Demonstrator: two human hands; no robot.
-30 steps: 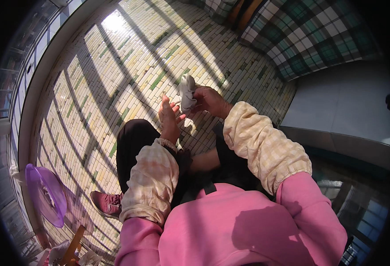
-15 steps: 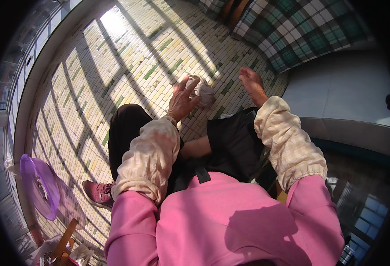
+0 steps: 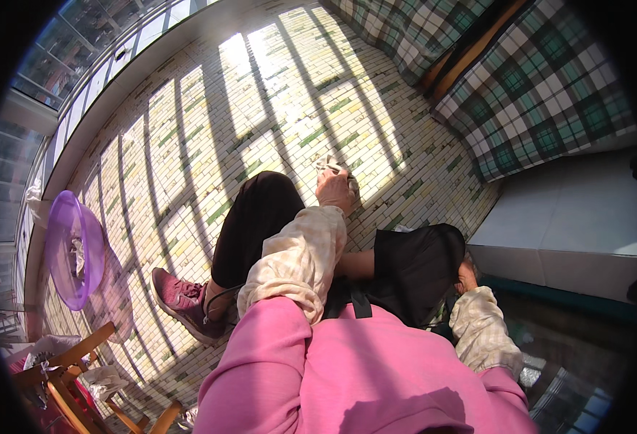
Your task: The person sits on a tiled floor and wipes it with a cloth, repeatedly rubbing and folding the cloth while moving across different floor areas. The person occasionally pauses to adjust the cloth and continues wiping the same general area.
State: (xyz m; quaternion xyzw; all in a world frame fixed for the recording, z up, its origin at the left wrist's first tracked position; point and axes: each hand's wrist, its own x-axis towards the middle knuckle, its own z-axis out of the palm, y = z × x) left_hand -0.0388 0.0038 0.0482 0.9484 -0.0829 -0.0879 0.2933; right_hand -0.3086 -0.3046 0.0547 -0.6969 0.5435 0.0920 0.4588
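Note:
A crumpled whitish cloth [image 3: 326,160] lies low in front of my knees, over the tiled floor. On top of it sits my left hand [image 3: 335,188], its fingers bent and closed round the fabric, so part of the cloth is hidden beneath. My right hand [image 3: 467,275] is down at the outer side of my right knee, against the black trouser leg [image 3: 420,267]. Its fingers are mostly hidden there, and whether it holds anything does not show. Checked pale sleeve covers reach up both forearms.
At the left a purple basin [image 3: 93,249] leans with crumpled pale stuff in it. Wooden stool legs [image 3: 79,347] and a bag are at the lower left. A white box-like base [image 3: 557,210] and a green plaid cloth cover [image 3: 521,94] stand at the right.
My left hand, spread beside the cloth before, is now closed on it. The right hand has dropped from the air in front to beside my right knee. The view has turned and shifted.

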